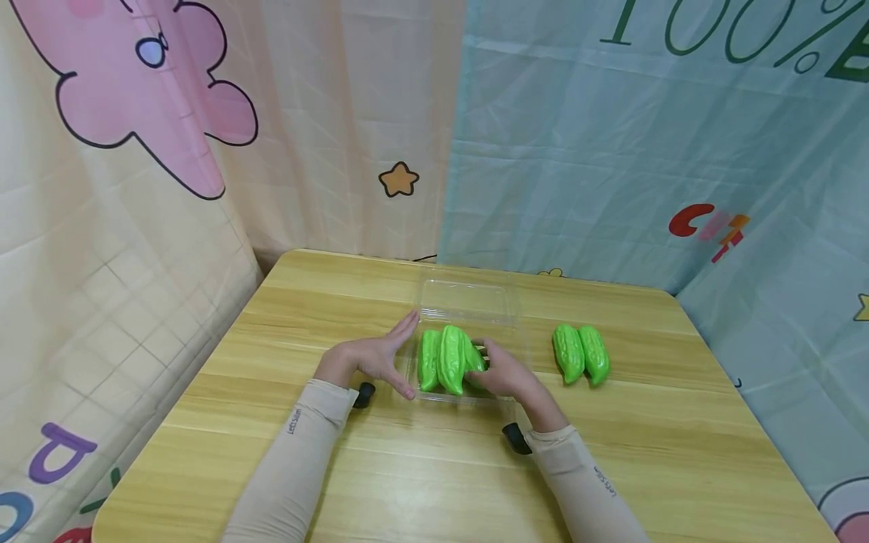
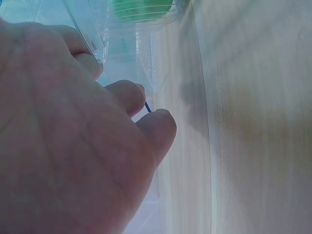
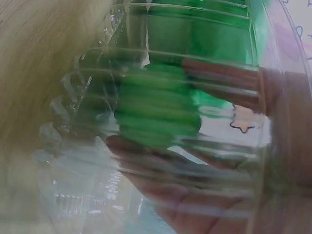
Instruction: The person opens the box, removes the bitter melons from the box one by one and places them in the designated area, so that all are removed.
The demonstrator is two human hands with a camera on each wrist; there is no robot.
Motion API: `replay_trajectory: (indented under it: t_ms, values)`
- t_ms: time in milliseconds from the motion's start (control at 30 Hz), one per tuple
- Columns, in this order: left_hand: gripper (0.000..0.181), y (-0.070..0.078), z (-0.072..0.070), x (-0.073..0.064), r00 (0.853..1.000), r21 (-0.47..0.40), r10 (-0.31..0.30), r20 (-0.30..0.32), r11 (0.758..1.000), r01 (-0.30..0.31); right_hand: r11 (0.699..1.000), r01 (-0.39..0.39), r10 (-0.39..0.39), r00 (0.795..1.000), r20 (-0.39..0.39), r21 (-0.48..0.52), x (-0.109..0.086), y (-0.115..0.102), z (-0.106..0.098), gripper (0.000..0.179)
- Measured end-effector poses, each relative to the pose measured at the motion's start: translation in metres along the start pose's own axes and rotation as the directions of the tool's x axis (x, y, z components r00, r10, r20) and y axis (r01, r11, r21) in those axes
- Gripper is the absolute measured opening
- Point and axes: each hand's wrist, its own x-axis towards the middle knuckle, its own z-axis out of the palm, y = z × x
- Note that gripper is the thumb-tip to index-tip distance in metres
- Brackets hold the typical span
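Here we are with the clear box (image 1: 434,397), its see-through walls hard to trace, its lid (image 1: 467,300) open at twelve o'clock. Inside we count a left gourd (image 1: 428,360), a middle gourd (image 1: 451,360) and, towards three o'clock, a right gourd (image 1: 473,354), partly hidden; the right hand (image 1: 505,369) grips it, finger and thumb blurred behind plastic in the wrist view. At nine o'clock, the left hand (image 1: 376,357) spreads thumb and fingers; whether they touch the wall, we can't tell. Out at three, two loose gourds (image 1: 569,353) lie together on the table (image 1: 421,483).
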Motion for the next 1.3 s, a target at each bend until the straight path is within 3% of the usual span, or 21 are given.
replay_trajectory:
  t_ms: [233, 667, 1300]
  values:
    - [0.147, 0.0, 0.001, -0.001, 1.0, 0.003, -0.006, 0.002, 1.0, 0.006, 0.999, -0.026, 0.026, 0.999, -0.021, 0.024, -0.005, -0.003, -0.007, 0.065]
    - [0.146, -0.001, 0.001, -0.002, 1.0, -0.005, -0.007, 0.007, 1.0, 0.007, 0.993, 0.036, -0.03, 0.998, -0.053, 0.109, -0.016, -0.01, -0.035, 0.068]
    - [0.145, 0.002, -0.001, -0.001, 1.0, -0.003, -0.007, 0.013, 1.0, 0.007, 0.984, 0.03, 0.006, 0.98, -0.201, 0.174, -0.03, -0.002, -0.077, 0.073]
